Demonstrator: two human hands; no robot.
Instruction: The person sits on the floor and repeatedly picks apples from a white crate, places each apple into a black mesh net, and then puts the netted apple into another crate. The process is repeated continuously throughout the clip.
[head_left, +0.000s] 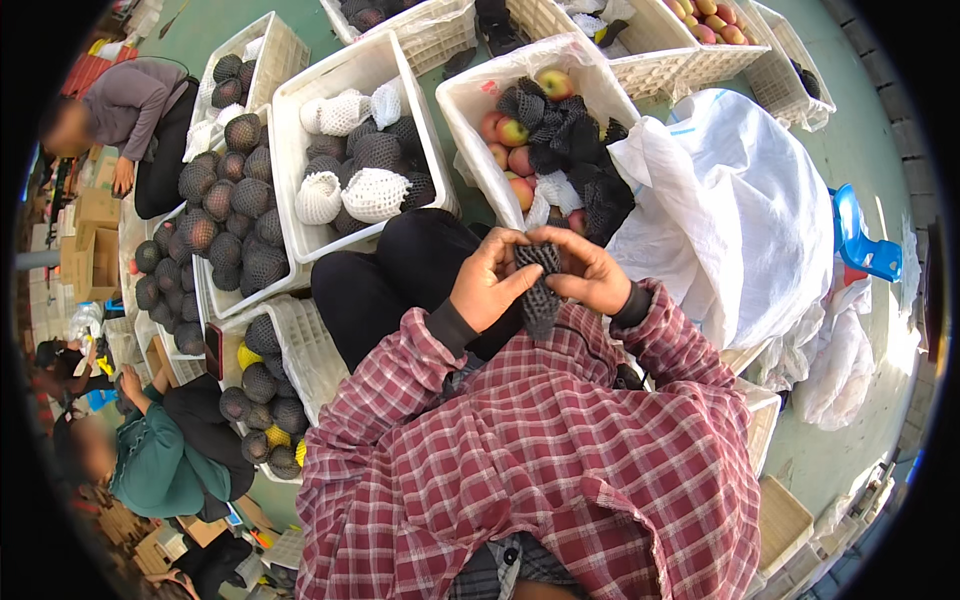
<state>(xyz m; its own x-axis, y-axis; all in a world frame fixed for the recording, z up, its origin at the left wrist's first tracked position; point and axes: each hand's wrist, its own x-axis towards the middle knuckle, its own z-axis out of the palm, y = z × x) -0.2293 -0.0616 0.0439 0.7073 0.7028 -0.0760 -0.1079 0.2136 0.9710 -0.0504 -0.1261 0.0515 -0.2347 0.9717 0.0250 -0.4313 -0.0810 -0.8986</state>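
Note:
My left hand (484, 281) and my right hand (592, 271) meet above my lap, pinching a black foam net sleeve (538, 300) at its upper end. The sleeve hangs narrow and limp; I see no fruit inside it. Just beyond my hands stands a lined white plastic crate (463, 124). Red and yellow apples (513, 131) lie in it, partly covered by a heap of loose black net sleeves (596, 176) and a white net sleeve (556, 193). Left of that, another white crate (330, 84) holds fruit in black nets (377, 151) and white nets (375, 193).
Crates of black-netted fruit (251, 196) crowd the left, one with yellow nets (277, 435) too. A large white woven sack (727, 217) bulges at the right, before a blue plastic chair (862, 236). Co-workers, one in a green top (169, 472), sit at the left.

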